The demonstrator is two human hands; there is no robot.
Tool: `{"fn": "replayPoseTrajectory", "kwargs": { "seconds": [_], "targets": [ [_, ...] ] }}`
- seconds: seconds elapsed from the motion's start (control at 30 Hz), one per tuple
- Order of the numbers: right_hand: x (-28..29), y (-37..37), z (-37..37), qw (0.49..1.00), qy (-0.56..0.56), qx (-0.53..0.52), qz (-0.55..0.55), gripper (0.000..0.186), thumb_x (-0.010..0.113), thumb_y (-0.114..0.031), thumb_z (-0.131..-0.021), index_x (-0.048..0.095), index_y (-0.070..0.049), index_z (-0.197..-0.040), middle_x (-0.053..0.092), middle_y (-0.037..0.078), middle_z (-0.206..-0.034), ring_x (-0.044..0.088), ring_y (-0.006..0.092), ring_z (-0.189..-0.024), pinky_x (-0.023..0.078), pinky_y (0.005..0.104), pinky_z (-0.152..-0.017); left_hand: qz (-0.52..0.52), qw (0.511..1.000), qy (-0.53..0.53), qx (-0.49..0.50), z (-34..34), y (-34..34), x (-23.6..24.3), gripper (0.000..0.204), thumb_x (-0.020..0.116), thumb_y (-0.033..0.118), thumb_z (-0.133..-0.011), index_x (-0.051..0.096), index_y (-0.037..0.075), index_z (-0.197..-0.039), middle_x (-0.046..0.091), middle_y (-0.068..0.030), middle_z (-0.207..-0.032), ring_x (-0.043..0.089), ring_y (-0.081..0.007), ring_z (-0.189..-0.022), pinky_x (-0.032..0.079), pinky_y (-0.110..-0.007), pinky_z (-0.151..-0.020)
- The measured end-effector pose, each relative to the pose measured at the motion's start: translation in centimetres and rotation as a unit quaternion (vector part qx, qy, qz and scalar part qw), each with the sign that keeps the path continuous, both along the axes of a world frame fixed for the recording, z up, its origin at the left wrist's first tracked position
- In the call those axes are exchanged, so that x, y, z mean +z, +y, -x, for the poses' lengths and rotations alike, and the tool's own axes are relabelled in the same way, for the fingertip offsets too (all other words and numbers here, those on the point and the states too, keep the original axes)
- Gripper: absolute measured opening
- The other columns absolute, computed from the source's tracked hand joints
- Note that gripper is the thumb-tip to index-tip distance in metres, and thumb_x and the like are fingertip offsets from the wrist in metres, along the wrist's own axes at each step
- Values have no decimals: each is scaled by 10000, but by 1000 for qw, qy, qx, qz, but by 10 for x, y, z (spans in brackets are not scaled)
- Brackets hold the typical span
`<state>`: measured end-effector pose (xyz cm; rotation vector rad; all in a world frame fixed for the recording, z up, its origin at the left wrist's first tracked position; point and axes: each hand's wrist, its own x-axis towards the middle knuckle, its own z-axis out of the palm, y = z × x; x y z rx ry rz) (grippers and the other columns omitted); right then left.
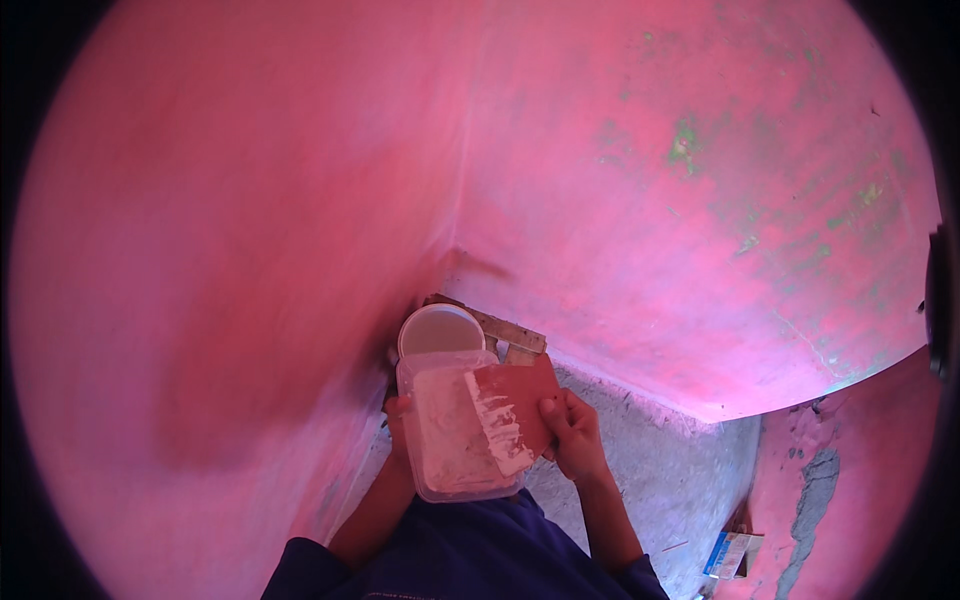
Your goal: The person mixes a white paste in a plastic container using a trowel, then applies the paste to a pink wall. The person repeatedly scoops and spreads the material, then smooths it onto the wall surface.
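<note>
My left hand [397, 428] grips the left side of a clear rectangular plastic tub [455, 432], its fingers partly hidden behind the wall. A pale, putty-like paste coats the inside of the tub. Between the thumb and fingers of my right hand [577, 432] is a flat reddish-brown spreader [525, 400], held over the tub's right side. Whitish paste streaks the spreader's left edge.
A round white-rimmed bucket [442, 332] stands beyond the tub, near the corner, beside a wooden board [512, 332]. Pink walls [300, 250] rise left and ahead, the right one with green patches. A small box [730, 556] lies on the grey floor [660, 480] at lower right.
</note>
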<state>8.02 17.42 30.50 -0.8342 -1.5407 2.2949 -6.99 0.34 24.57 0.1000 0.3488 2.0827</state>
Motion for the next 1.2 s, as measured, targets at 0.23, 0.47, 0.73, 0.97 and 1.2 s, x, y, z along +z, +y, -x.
{"fn": "replayPoseTrajectory", "kwargs": {
  "seconds": [0.23, 0.47, 0.73, 0.97, 1.2],
  "targets": [
    [-10, 0, -5, 993, -19, -50, -107, 158, 582, -144, -945, 567, 11, -974, 616, 13, -730, 511, 36, -555, 402, 208, -462, -16, 1000, -4, -15, 5, -8, -6, 878, 591, 491, -722, 340, -18, -1392, 450, -212, -1357, 481, -347, -1222, 404, -466, -1030],
    [-25, 1, -10, 985, -52, -52, -156, 168, 601, -134, -932, 566, 22, -982, 628, 26, -774, 539, 42, -628, 432, 215, -521, -15, 998, -16, -54, 7, -12, -6, 893, 614, 477, -719, 316, -16, -1402, 436, -210, -1369, 479, -350, -1224, 402, -474, -1032],
    [-43, 18, -36, 975, -105, -43, -190, 179, 596, -164, -938, 564, 11, -958, 616, 23, -741, 508, 38, -541, 392, 203, -431, 1, 999, -30, -32, 15, -21, -18, 900, 634, 486, -733, 304, 5, -1417, 426, -206, -1380, 472, -355, -1232, 403, -487, -1031],
    [-6, 28, -33, 978, 8, -174, -112, 204, 539, -246, -967, 550, -50, -913, 562, 8, -656, 458, 60, -443, 326, 211, -369, 11, 1000, -4, 17, 20, -28, 0, 911, 638, 512, -739, 303, 5, -1418, 423, -207, -1381, 468, -354, -1237, 403, -495, -1029],
    [13, -5, -4, 976, 89, -183, -77, 163, 536, -131, -952, 553, -9, -1059, 630, 57, -811, 569, 117, -554, 448, 260, -472, 19, 1000, -2, 23, 15, -15, 3, 923, 643, 539, -746, 302, 6, -1418, 419, -209, -1383, 465, -353, -1241, 404, -503, -1027]
  ]
}}
